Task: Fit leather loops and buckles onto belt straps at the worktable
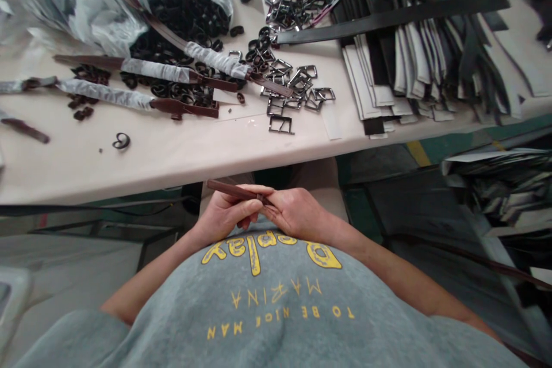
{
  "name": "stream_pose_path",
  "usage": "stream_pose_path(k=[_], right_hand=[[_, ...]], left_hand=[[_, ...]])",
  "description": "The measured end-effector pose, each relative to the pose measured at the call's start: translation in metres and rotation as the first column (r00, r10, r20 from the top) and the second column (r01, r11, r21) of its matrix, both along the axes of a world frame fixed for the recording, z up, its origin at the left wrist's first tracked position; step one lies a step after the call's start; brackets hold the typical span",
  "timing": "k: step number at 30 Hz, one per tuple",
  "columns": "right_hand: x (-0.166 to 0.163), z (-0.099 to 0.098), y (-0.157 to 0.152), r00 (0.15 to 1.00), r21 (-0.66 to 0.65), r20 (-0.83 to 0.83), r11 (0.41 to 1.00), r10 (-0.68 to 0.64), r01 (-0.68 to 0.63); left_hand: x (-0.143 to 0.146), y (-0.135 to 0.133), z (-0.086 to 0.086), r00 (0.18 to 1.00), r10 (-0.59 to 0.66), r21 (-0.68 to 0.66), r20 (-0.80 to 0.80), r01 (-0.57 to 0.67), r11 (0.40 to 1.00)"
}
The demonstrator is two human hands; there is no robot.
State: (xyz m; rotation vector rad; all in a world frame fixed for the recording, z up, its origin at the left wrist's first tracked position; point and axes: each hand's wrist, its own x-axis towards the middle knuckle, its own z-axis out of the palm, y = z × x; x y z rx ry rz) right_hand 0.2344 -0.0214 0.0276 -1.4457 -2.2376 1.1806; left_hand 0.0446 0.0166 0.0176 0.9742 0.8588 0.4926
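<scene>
Brown strap [229,189]; partly hidden by right hand [297,208]

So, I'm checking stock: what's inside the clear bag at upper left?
The clear bag holds a heap of small dark loops; its folds and the pile hide anything deeper.

Held strap [226,188]: reddish brown.
Shirt [267,351]: mottled grey-blue, yellow lettering [253,256]; tabletop [181,146]: off-white; strips [401,60]: black and white; buckles [281,125]: dark silver; loops [181,8]: black; wrapped straps [183,107]: brown, whitish film [107,94]; floor [472,137]: green, yellow stripe [418,153].
</scene>
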Motion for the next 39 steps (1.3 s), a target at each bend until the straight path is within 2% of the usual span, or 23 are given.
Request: stream_pose_path(k=[2, 5, 7, 13, 19, 25, 28, 32, 37, 39], right_hand=[[0.003, 0.002, -0.001, 0.998, -0.037, 0.023, 0.998, -0.05, 0.051], [0.009, 0.003, -0.004, 0.977, -0.078, 0.2, 0.993, -0.068, 0.085], [0.012, 0.002, -0.007, 0.965, -0.11, 0.255, 0.989, -0.066, 0.097], [0.016, -0.006, -0.018, 0.991, -0.178, -0.052, 0.978, -0.123, 0.112], [0.012, -0.005, -0.018, 0.987, -0.17, 0.016, 0.973, -0.158, 0.158], [0.009, -0.006, -0.019, 0.99, -0.058, 0.096, 0.992, -0.102, 0.108], [0.008, -0.008, -0.021, 0.992, -0.004, 0.107, 0.998, -0.061, 0.062], [0.006, -0.01, -0.023, 0.996, 0.022, 0.079, 0.999, -0.045, 0.043], [-0.002, -0.01, -0.022, 0.997, 0.05, 0.078, 0.998, -0.028, 0.024], [-0.004, -0.009, -0.02, 0.995, 0.053, 0.097, 0.998, -0.026, 0.021]], left_hand=[[0.001, 0.0, 0.0, 0.999, 0.054, 0.042, -0.004, -0.054, 0.998], [-0.001, 0.003, 0.003, 0.991, 0.13, 0.07, -0.004, -0.13, 0.989], [-0.003, 0.004, 0.005, 0.989, 0.149, 0.07, 0.005, -0.149, 0.986], [-0.007, 0.003, 0.007, 0.988, 0.157, 0.049, -0.009, -0.156, 0.986], [-0.005, -0.001, -0.001, 0.984, 0.177, 0.103, -0.025, -0.174, 0.979], [-0.001, -0.007, -0.011, 0.973, 0.204, -0.005, 0.105, -0.204, 0.979], [-0.004, -0.007, -0.015, 0.979, 0.183, 0.019, 0.094, -0.185, 0.983], [-0.008, -0.006, -0.018, 0.989, 0.13, 0.137, 0.064, -0.138, 0.981], [-0.003, -0.007, -0.019, 0.984, -0.139, 0.188, 0.114, 0.116, 0.975], [0.001, -0.007, -0.02, 0.975, -0.185, 0.183, 0.12, 0.162, 0.97]])
